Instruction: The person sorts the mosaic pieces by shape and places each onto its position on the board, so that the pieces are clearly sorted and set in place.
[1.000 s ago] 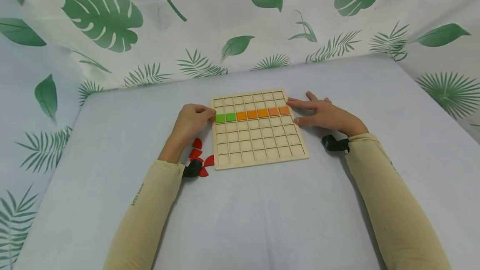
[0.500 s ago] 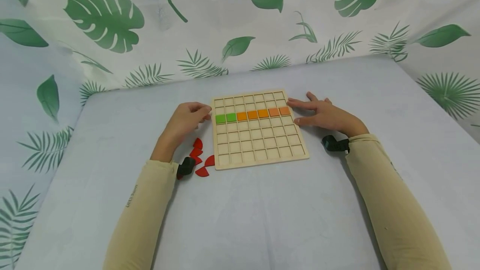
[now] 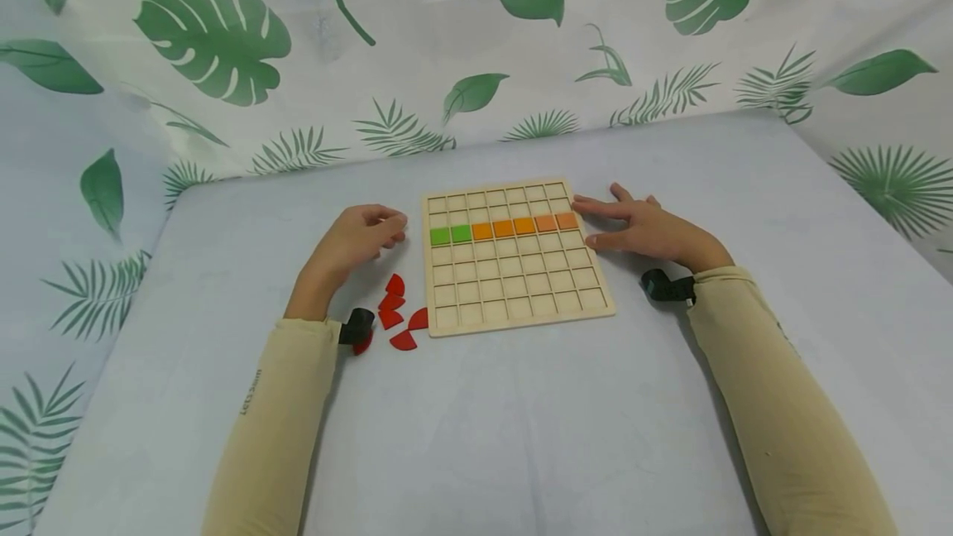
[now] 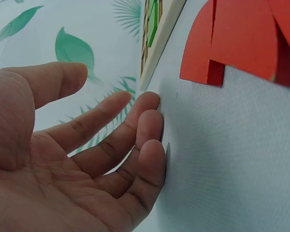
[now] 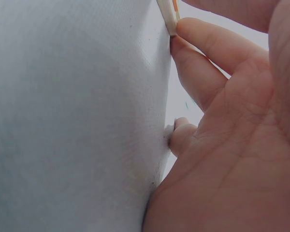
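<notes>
A wooden grid board (image 3: 521, 326) lies on the table, with one row of square tiles across it: green tiles (image 3: 440, 236) at the left, then orange tiles (image 3: 504, 228) and lighter orange tiles (image 3: 556, 222). My left hand (image 3: 350, 240) is apart from the board's left edge, fingers loosely bent with nothing between them; the left wrist view shows its bare palm and fingertips near the cloth. My right hand (image 3: 651, 230) rests at the board's right edge, its fingers spread and fingertips touching the rim. In the right wrist view, fingers (image 5: 208, 43) meet the board's corner.
Several red quarter-round pieces (image 3: 403, 341) lie on the table between my left wrist and the board; one is partly hidden by the left wrist camera (image 3: 359, 326). A white cloth (image 3: 476, 437) covers the table. Behind it hangs a leaf-patterned curtain (image 3: 417, 40).
My left hand has drawn away from the board's left edge, leftwards, uncovering more of the red pieces. The right hand stays at the board's right edge. The tiles have not moved.
</notes>
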A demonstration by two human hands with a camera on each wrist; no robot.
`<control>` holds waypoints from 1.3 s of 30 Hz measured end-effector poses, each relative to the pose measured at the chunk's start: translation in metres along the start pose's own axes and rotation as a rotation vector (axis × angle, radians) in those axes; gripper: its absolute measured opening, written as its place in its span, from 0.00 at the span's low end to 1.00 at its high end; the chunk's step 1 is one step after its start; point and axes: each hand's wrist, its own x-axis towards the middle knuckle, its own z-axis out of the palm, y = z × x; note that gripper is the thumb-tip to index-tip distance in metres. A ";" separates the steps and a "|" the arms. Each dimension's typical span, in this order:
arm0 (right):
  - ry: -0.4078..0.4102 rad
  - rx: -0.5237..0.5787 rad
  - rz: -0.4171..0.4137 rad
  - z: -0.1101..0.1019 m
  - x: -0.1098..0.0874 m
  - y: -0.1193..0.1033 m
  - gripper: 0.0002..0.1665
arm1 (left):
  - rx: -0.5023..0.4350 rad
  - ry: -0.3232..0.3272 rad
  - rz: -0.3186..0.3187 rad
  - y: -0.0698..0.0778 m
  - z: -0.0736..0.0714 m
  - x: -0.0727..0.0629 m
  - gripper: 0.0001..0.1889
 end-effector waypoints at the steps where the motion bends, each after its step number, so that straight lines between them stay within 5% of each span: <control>1: 0.000 0.000 -0.004 0.000 0.000 0.000 0.45 | 0.000 0.000 -0.005 0.000 0.000 0.000 0.22; 10: 0.000 -0.008 -0.013 0.000 0.002 -0.001 0.45 | 0.008 -0.025 -0.009 -0.007 -0.003 -0.005 0.23; 25: 0.000 -0.009 0.035 0.000 0.001 -0.002 0.46 | -0.002 -0.172 0.040 -0.024 -0.014 -0.020 0.28; 39: 0.008 -0.029 0.017 -0.001 0.002 -0.002 0.46 | 0.271 -0.090 0.123 -0.020 -0.003 -0.021 0.21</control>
